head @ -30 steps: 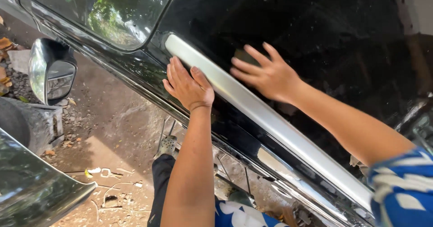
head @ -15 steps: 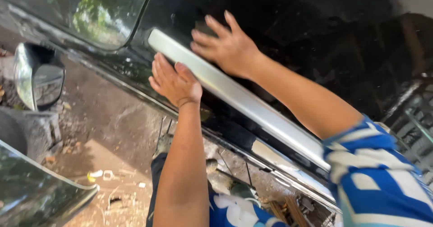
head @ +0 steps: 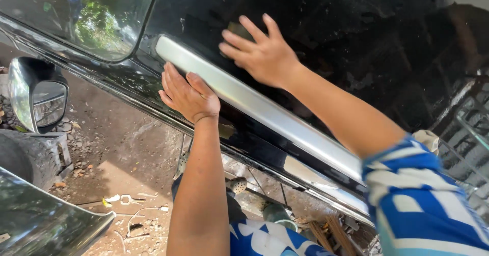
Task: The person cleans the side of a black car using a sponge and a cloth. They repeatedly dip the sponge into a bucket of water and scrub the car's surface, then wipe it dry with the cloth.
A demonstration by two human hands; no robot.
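Observation:
My right hand (head: 265, 55) lies flat on a glossy black car panel (head: 356, 37), fingers spread, pressing a small dark olive pad (head: 239, 31) against the paint; only the pad's top edge shows past my fingers. My left hand (head: 188, 97) rests palm-down on the black body just below a long silver rail (head: 254, 108), which runs diagonally between my two hands. The left hand's fingers lie together and hold nothing. Both forearms are bare, and a blue and white sleeve covers my right upper arm.
A dark tinted window (head: 91, 17) sits at the upper left. A chrome-backed side mirror (head: 38, 95) hangs at the left above a tyre (head: 20, 159). Another dark body panel (head: 41, 220) fills the lower left corner. Dirt ground with scraps lies below.
My right hand has slid with the pad up and left along the black panel toward the rail's end. My left hand stays on the body edge.

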